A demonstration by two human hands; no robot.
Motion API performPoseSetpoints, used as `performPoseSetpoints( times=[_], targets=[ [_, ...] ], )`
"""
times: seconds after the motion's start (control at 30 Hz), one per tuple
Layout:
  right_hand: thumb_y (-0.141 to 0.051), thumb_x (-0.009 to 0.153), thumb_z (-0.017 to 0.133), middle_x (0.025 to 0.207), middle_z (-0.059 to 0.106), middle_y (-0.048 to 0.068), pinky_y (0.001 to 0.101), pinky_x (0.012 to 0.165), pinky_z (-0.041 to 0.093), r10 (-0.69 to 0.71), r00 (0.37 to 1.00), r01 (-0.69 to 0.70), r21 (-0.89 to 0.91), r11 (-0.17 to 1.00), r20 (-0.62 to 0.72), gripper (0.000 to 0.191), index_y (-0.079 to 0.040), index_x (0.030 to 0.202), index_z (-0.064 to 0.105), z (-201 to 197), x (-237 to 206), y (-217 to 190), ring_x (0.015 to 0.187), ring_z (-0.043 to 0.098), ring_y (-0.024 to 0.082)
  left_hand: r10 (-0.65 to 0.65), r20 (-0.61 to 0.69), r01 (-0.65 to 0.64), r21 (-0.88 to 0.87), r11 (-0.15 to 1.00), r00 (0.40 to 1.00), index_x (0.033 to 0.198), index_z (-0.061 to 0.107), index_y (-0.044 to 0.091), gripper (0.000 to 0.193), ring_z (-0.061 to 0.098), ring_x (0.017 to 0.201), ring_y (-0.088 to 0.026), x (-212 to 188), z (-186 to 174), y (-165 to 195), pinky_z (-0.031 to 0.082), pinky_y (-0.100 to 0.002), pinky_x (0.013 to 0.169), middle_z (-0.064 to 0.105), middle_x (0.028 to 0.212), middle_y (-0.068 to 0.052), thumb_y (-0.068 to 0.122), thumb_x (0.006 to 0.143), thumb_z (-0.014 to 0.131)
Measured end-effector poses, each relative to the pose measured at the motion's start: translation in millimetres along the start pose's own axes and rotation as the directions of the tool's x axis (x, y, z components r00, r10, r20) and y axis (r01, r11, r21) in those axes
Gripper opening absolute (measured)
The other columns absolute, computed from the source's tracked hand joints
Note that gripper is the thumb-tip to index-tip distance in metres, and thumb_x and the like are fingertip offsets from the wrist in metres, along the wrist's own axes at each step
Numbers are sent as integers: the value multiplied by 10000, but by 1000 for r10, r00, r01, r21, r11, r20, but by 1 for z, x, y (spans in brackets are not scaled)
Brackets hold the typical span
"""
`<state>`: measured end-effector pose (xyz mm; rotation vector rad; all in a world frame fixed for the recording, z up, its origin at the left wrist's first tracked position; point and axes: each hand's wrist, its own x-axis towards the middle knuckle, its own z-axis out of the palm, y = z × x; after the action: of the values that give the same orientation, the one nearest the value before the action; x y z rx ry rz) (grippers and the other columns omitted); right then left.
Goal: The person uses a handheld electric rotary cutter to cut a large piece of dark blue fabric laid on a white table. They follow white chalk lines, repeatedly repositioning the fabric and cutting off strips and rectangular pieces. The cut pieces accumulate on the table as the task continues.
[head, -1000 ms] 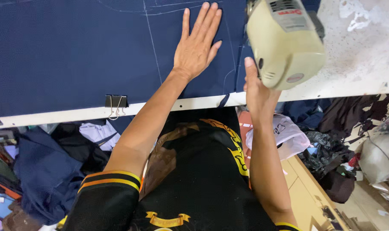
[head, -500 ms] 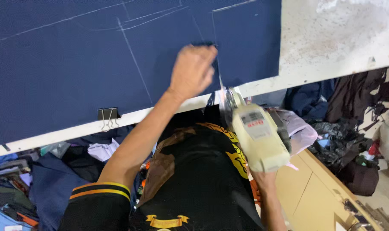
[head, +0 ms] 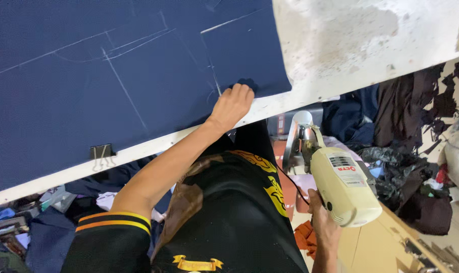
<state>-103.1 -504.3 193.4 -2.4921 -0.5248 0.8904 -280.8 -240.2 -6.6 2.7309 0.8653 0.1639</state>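
From the head camera I look down on a cutting table (head: 371,55), its white top worn and stained, with a large sheet of navy fabric (head: 88,91) spread across most of it and marked with pale chalk lines (head: 123,93). The left hand (head: 233,104) sits at the near edge of the cloth, close to its right-hand corner, fingers curled together and bunching a small fold of the fabric under the fingertips. A black binder clip (head: 101,152) pins the cloth to the table's edge well to the left of that hand.

The right hand (head: 324,222) is below table level, off to the side, wrapped around the handle of a cream-coloured electric cloth cutter (head: 340,184). I see the thumb and palm closed on the grip; the other fingers are hidden behind the machine's body, so I take the hold to be a full one, though I cannot be certain. The cutter's metal blade guard (head: 297,141) points up towards the table edge without touching it, and a dark cord (head: 290,182) trails from it across the black shirt with yellow trim (head: 239,217).

Heaps of dark cloth offcuts (head: 411,172) lie on the floor around the table.
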Motion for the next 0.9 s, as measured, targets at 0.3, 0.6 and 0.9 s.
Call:
performPoseSetpoints(
  times=[0.3,0.6,0.9],
  targets=[
    [-155,902,752,642,605,26,291,494,423,-99,995,99,2,995,1,175,-2,949,682,-56,80,12,533,547,132,-564,-157,369,-611,701,811,1033,622,-3,194,688,935,-388,141,31,85,583,-471,769,640,1032,-182,51,848,643],
    [-223,870,802,685,638,40,310,525,448,-86,995,89,-58,994,52,259,-16,993,706,-107,146,25,559,572,146,-703,-55,448,-734,510,709,1183,631,-8,477,709,881,-382,290,11,92,585,-451,729,675,1057,-187,358,901,749],
    [-160,889,782,1007,752,92,343,767,557,-520,823,552,-108,827,227,244,-57,1109,754,-108,196,42,882,705,206,-284,-194,246,-197,949,939,1273,636,-17,450,612,1111,-284,146,-14,93,529,-395,935,631,1204,-139,96,839,677]
  ],
)
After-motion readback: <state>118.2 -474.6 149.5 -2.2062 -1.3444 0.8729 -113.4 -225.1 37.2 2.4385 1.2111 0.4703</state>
